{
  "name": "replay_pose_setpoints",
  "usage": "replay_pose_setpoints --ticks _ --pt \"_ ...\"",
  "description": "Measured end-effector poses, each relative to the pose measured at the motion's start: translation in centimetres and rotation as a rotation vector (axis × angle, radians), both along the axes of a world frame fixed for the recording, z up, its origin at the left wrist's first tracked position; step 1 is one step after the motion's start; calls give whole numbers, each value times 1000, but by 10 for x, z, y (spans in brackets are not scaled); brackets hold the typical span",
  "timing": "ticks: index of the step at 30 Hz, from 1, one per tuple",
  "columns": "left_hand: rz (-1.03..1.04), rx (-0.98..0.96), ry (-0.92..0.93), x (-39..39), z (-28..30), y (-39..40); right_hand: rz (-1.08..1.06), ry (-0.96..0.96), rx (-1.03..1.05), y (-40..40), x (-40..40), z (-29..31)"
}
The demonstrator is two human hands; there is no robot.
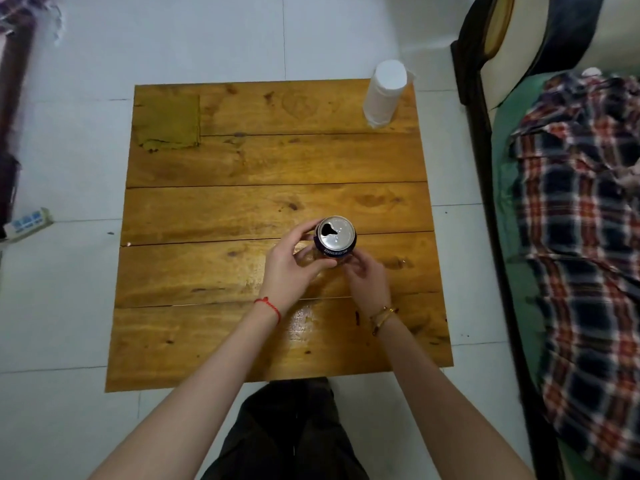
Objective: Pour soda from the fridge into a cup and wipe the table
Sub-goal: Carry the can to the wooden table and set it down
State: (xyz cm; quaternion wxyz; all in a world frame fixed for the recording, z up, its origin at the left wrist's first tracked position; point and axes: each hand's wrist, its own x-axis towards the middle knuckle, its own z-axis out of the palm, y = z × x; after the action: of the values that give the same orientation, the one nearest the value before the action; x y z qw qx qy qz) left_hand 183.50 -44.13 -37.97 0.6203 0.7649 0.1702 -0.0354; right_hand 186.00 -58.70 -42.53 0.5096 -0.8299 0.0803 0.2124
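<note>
A dark soda can [335,237] stands near the middle of the wooden table [242,202]. Its silver top faces me and the mouth is open. My left hand [294,268] curls round the can's left side, with a finger up by the rim and the thumb lower down. Something glassy shows between those fingers, but I cannot tell what it is. My right hand [369,278] grips the can's lower right side with curled fingers. An olive-green cloth [169,121] lies flat on the far left corner of the table. A tall white cylinder [384,91] stands at the far right corner.
A wet shine [304,322] marks the wood near the front edge, between my forearms. A bed with a plaid cloth [581,209] runs along the right. A power strip [29,221] lies on the white tile floor to the left. My dark trousers [291,431] show below the table.
</note>
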Motion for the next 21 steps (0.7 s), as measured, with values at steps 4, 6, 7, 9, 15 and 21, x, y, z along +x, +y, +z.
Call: replay_pose_setpoints --ticks 4,6,7,9,15,21 --pt "29 5 9 -2 -31 -4 41 -91 -138 -4 -2 -30" --pt "49 5 17 -5 -44 -6 78 -110 -170 -4 -5 -42" --pt "59 4 21 -6 -50 -7 95 -113 -180 -4 -7 -47" --pt "72 9 26 -9 -58 -9 126 -120 -199 -3 -10 -56" --pt "69 25 46 -16 -71 -11 151 -91 -225 0 -22 -70" --pt "65 70 62 -20 -76 -14 153 -75 -239 -3 -25 -80"
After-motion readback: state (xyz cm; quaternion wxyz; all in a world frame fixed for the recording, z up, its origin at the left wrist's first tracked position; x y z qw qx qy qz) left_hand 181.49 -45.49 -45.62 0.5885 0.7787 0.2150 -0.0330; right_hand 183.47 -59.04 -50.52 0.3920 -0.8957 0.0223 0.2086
